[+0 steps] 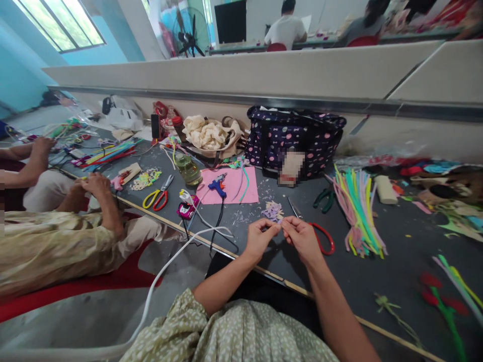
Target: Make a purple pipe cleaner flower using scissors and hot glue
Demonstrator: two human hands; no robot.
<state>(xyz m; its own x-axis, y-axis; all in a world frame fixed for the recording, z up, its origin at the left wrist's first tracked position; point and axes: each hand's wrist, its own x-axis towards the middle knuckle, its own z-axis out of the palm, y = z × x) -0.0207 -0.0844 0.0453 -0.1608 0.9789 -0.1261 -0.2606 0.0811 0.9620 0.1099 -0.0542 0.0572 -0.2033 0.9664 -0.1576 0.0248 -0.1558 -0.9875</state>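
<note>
My left hand (pixel 262 237) and my right hand (pixel 302 238) meet over the table's near edge, both closed in a pinch, fingertips nearly touching. Between them shows a small lilac piece, mostly hidden by the fingers. Just beyond the fingertips lies a heap of short lilac pieces (pixel 271 210). Red-handled scissors (pixel 327 239) lie beside my right hand, partly covered by it. Farther right are dark green pliers (pixel 323 200) and a bundle of pastel pipe cleaners (pixel 360 208). A blue glue gun (pixel 218 186) rests on a pink sheet (pixel 247 186) beyond my left hand.
A white cable (pixel 169 261) crosses the table edge at left, near a purple power socket (pixel 187 206). A polka-dot bag (pixel 294 138) stands at the back, with a jar of yellowish liquid (pixel 188 170) to its left. A co-worker's hand (pixel 98 187) is at far left. Red flowers (pixel 433 289) lie right.
</note>
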